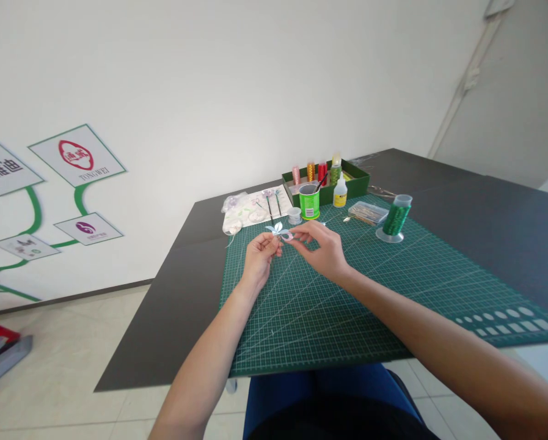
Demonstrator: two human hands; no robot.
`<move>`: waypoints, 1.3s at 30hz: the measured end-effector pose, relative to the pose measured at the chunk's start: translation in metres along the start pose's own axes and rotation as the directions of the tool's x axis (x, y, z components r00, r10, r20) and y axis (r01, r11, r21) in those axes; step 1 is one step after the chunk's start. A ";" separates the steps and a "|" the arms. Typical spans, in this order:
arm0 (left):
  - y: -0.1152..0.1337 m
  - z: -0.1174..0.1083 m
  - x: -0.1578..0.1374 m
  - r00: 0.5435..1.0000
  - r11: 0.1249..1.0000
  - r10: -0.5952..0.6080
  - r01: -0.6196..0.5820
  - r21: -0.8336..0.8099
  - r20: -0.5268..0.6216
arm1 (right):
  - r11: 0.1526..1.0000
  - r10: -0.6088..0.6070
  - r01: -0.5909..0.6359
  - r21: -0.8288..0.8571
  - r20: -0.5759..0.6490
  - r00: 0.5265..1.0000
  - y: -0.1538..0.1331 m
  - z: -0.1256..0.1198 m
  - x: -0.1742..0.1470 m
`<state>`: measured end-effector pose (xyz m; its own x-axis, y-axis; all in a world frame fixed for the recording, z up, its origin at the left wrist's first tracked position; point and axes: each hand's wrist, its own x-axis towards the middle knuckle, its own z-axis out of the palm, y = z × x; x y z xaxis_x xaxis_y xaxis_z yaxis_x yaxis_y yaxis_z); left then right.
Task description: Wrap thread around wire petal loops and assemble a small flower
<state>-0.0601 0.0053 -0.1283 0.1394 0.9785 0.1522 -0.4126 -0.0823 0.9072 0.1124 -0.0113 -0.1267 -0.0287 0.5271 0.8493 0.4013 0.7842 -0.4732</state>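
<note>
Above the green cutting mat [347,305], my left hand [261,258] pinches a small artificial flower [278,228] from below, its pale blue and white petals standing over the fingertips. From the right, my right hand [323,249] meets it with thumb and fingers closed at a small pinkish-white petal [288,236]. That petal touches or nearly touches the flower; whether it is joined there is too small to tell. The flower's stem is mostly hidden by my left fingers.
Behind my hands are a lime-green can [309,203], a glue bottle [340,192], a small round tub [294,215] and a green box [356,181] of thread spools. White paper [250,214] with finished flowers lies left; a clear case [368,212] and green thread spool [397,217] stand right.
</note>
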 end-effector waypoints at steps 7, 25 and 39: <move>-0.002 0.004 -0.003 1.000 1.000 -0.001 0.001 -0.013 0.015 | 0.930 -0.330 0.324 -0.173 -0.004 0.944 -0.001 -0.007 0.004; -0.003 0.003 -0.002 1.000 0.997 0.009 -0.009 -0.079 -0.003 | 0.890 -0.400 0.404 -0.211 0.064 0.914 -0.005 -0.006 0.004; -0.008 0.010 -0.009 0.984 0.978 0.175 -0.172 0.115 -0.023 | 0.889 -0.415 0.421 -0.180 0.073 0.907 -0.009 -0.005 0.000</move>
<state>-0.0488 -0.0045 -0.1323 0.0444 0.9529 0.2999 -0.3241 -0.2702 0.9066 0.1135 -0.0200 -0.1218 -0.2592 0.1763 0.9496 0.5093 0.8603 -0.0207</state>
